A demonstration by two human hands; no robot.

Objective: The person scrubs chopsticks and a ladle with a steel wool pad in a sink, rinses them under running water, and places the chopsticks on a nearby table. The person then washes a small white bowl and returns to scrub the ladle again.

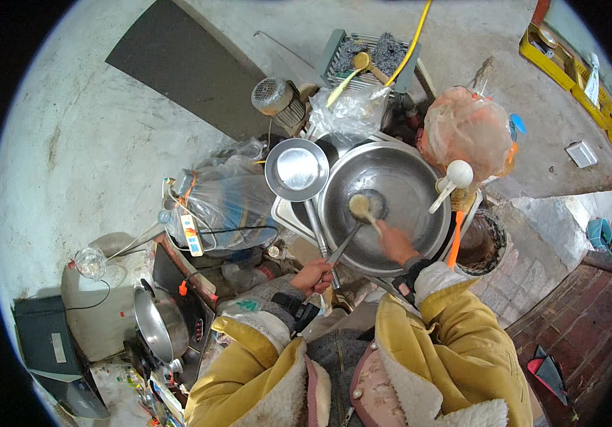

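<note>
A wide metal basin (410,203) stands before me. My right hand (396,243) is closed on the handle of a round brush (360,205), whose head is over the basin's middle. My left hand (314,276) grips a grey metal tool (344,248) that reaches over the basin's near left rim; its far tip lies close to the brush, and its kind cannot be told. To the basin's left lies a shallow metal pan (297,169), its long handle running down past my left hand. A white ladle-like utensil (458,175) is at the basin's right rim.
A bucket (479,243) stands right of the basin. Behind it are a plastic-wrapped orange object (466,128), an electric motor (279,101) and a crate (332,58) with metal shavings. On the left are a power strip (192,235), plastic-covered goods and a metal pot (160,325).
</note>
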